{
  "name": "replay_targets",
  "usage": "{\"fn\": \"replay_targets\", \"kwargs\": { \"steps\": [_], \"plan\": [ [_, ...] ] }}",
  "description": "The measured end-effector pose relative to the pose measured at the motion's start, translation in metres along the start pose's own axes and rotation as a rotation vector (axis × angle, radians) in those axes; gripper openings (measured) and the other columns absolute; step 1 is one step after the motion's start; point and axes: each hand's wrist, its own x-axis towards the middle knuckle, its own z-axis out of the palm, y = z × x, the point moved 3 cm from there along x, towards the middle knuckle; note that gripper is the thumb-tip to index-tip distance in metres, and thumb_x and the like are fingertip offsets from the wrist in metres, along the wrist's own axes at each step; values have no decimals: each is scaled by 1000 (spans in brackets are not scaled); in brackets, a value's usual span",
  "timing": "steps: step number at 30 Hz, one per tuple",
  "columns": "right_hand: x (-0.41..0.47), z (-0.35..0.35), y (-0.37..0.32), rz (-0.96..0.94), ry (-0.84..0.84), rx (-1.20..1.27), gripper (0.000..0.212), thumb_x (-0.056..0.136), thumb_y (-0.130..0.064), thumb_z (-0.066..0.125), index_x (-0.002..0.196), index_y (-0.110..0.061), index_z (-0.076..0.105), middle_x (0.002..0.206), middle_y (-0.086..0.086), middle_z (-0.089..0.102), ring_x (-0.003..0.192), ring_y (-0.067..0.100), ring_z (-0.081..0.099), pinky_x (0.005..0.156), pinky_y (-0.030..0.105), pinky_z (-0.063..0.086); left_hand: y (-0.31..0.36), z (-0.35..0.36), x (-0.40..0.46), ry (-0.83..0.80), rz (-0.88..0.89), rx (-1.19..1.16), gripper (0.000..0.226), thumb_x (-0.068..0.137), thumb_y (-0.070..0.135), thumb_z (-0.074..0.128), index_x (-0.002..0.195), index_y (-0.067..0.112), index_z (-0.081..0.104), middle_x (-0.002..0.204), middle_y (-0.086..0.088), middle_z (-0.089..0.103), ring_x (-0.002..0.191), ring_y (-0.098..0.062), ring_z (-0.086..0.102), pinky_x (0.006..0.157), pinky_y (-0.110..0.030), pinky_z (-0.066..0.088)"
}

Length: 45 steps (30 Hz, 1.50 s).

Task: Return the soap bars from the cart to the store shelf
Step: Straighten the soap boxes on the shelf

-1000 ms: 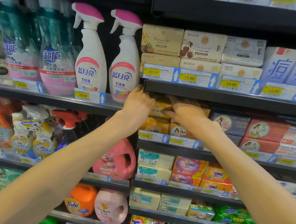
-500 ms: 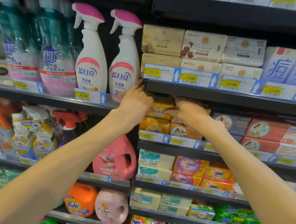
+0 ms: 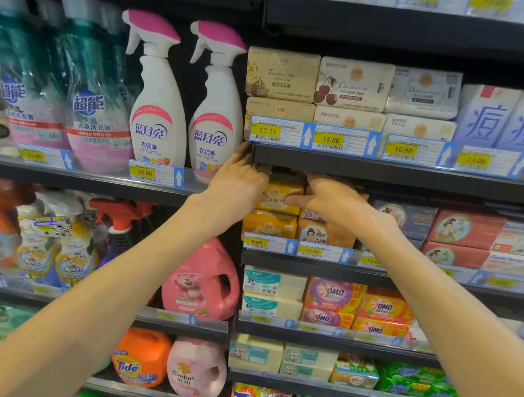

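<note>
Both hands are at the left end of the second soap shelf, under its dark front edge. The left hand lies against the left side of the top yellow soap bar, with its fingers reaching up into the gap above the bar. The right hand rests over the neighbouring stack, and its thumb touches the front face of the same yellow bar. The hands are near each other but not joined, and they press on the bar from the side and the front; whether the fingers really close around it I cannot tell, because the shelf edge hides them.

The yellow bar sits on another orange-yellow bar, just above the 9.90 price tag, at the left corner of this shelf.

The step seems to be seating the bar in its column. To do it well, I would push it straight back until its front face is level with the bar below, and keep it square to the shelf edge. The left hand should guide the side so that the bar does not slide off toward the spray bottles. The gap above looks narrow, so the bar should stay flat.
</note>
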Motion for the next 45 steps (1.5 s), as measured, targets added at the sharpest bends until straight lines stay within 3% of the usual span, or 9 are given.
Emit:
{"fn": "replay_targets", "kwargs": {
  "steps": [4,9,14,22,29,36,39,42,45],
  "plan": [
    [1,2,1,-29,14,-17,64,90,-55,60,143,-26,39,132,3,58,117,24,56,86,29,44,2,1,0,-7,-18,16,54,73,20,84,119,-2,66,118,-24,69,126,-43,53,119,-46,9],
    [0,2,4,-36,22,55,60,90,-57,58,137,-25,43,126,0,60,113,22,58,92,34,50,-3,0,-3,14,3,-16,49,84,22,75,123,-4,61,121,-25,66,130,-47,48,121,-50,6],
    [-4,-4,3,-94,-20,97,56,92,-51,59,137,-22,44,120,0,62,103,16,59,84,28,49,-6,-2,-6,18,46,-68,45,84,17,71,121,-3,59,117,-30,65,126,-50,49,120,-54,7],
    [-1,1,2,-132,-16,-111,71,90,-62,55,149,-34,28,145,0,49,131,25,47,107,41,43,0,-5,-11,15,24,-68,51,85,30,61,129,4,58,127,-22,64,132,-43,46,122,-49,0],
    [2,3,6,-139,-33,-153,73,89,-65,51,150,-34,27,144,1,51,128,24,50,102,38,48,0,-6,-14,-9,14,-78,56,84,32,62,133,6,57,130,-21,62,132,-41,46,122,-50,3],
    [-14,2,0,-104,17,-297,83,90,-70,43,156,-31,10,153,6,41,140,29,37,115,45,29,17,-7,-24,-39,-50,-21,93,76,67,64,144,6,44,141,-15,52,141,-37,35,121,-60,6],
    [-38,6,-6,-175,206,-322,75,94,-61,45,153,-20,26,149,7,46,140,26,38,117,44,25,31,-17,-39,19,-128,-73,80,84,57,63,145,9,41,147,-10,46,144,-32,31,120,-57,10],
    [-72,26,-13,-345,404,-230,51,98,-44,47,139,-14,50,139,5,54,132,23,45,111,42,37,55,-22,-73,181,-130,-241,47,93,31,56,137,12,52,140,-6,50,138,-26,38,118,-47,24],
    [-90,59,-17,-399,383,-151,44,98,-38,47,132,-12,58,131,4,61,123,21,53,101,37,46,73,-11,-100,174,-125,-389,40,93,24,58,131,11,57,130,-5,56,126,-22,48,109,-35,38]
  ]
}}
